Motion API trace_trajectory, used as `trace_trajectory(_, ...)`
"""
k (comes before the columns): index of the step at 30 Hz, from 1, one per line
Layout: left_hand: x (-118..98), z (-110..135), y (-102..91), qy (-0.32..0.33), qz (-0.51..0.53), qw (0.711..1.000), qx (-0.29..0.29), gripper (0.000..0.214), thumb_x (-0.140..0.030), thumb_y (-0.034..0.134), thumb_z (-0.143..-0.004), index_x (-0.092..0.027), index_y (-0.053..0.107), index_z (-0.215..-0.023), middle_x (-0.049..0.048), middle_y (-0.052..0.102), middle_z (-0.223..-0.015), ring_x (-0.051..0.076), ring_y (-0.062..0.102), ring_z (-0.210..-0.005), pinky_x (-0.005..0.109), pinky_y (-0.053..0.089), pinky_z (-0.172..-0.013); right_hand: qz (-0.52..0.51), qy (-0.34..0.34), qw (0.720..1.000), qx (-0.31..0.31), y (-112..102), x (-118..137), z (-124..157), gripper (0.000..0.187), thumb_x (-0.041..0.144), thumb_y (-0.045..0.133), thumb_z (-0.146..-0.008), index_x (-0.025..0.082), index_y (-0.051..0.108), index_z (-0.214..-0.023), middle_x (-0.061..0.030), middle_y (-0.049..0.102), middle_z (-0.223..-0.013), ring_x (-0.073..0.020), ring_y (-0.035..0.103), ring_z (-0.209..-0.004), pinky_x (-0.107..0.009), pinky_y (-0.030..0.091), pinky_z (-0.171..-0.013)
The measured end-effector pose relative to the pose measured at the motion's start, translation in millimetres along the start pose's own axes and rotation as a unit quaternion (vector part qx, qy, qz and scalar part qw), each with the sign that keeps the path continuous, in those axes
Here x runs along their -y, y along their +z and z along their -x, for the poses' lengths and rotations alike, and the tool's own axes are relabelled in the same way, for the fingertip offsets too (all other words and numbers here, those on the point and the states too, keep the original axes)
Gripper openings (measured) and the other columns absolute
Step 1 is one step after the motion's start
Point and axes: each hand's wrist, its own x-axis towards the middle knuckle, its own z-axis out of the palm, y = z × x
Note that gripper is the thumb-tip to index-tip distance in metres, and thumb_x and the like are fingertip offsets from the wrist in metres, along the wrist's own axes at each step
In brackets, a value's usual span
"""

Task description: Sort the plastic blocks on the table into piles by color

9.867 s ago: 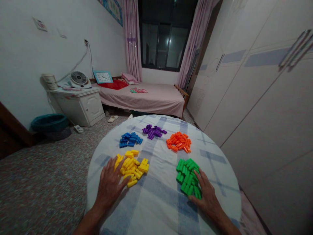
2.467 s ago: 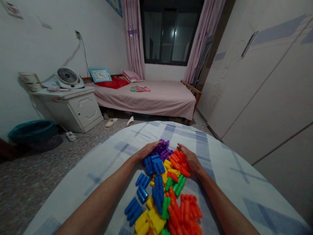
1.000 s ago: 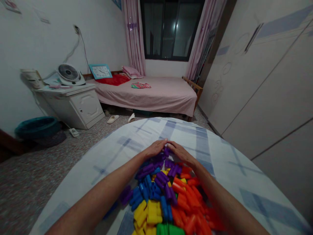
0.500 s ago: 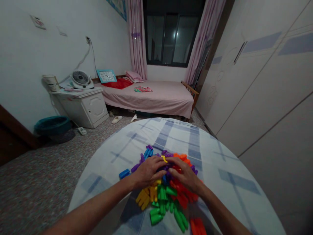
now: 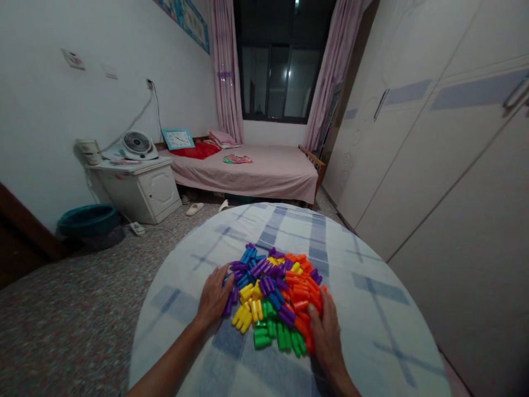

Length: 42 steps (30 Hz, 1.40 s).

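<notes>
A mixed heap of small plastic blocks, purple, blue, yellow, orange and green, lies in the middle of a round table covered with a white and blue checked cloth. My left hand lies flat and open against the heap's left edge, touching blue and purple blocks. My right hand rests flat and open against the heap's right front edge, beside orange and green blocks. Neither hand holds a block.
A pink bed stands beyond the table under a dark window. A white cabinet with a fan is at the left, with a teal basin on the floor. White wardrobe doors line the right side.
The separate colour piles have been swept into one mixed heap. Since half a second ago both hands slid from the heap's top out to its left and right edges.
</notes>
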Motion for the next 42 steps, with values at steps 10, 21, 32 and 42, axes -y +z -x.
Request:
trace_trajectory(10,-66,-6,29.2,0.058,0.162,0.985,-0.015,0.039,-0.037,0.038,-0.093,-0.02,0.059,-0.12,0.0089,0.059,-0.126,0.021,0.051,-0.119,0.044,0.038,-0.105,0.01,-0.051,0.999,-0.016,45,28,-36,0.065,0.054,0.038,-0.086,0.013,0.039,-0.137,-0.0143,0.04,-0.142,-0.0264,0.032,-0.133,-0.048,0.023,-0.111)
trace_trajectory(21,-84,2,48.6,0.225,0.055,0.973,0.026,0.036,-0.027,0.051,-0.086,-0.025,0.061,-0.12,0.0082,0.052,-0.135,0.028,0.033,-0.135,0.054,0.035,-0.107,-0.003,-0.075,0.997,-0.005,50,25,-43,0.05,0.036,0.042,-0.084,0.018,0.048,-0.131,-0.0094,0.05,-0.135,-0.0236,0.043,-0.127,-0.045,0.031,-0.108)
trace_trajectory(32,-73,7,40.8,0.254,0.084,0.964,0.002,0.036,-0.028,0.049,-0.088,-0.03,0.058,-0.122,0.0082,0.057,-0.129,0.026,0.045,-0.128,0.05,0.045,-0.1,-0.034,-0.053,0.998,-0.006,52,16,-48,0.05,0.037,0.048,-0.081,0.02,0.053,-0.128,-0.0072,0.054,-0.133,-0.0245,0.047,-0.125,-0.044,0.035,-0.107)
trace_trajectory(42,-96,37,72.7,0.537,0.014,0.844,0.001,0.041,-0.034,0.06,-0.084,-0.032,0.053,-0.124,-0.0005,0.072,-0.102,0.015,0.067,-0.094,0.034,0.046,-0.101,-0.074,-0.032,0.997,0.001,54,11,-53,0.056,0.052,0.036,-0.086,0.018,0.054,-0.127,-0.0093,0.054,-0.133,-0.0228,0.046,-0.126,-0.04,0.033,-0.109)
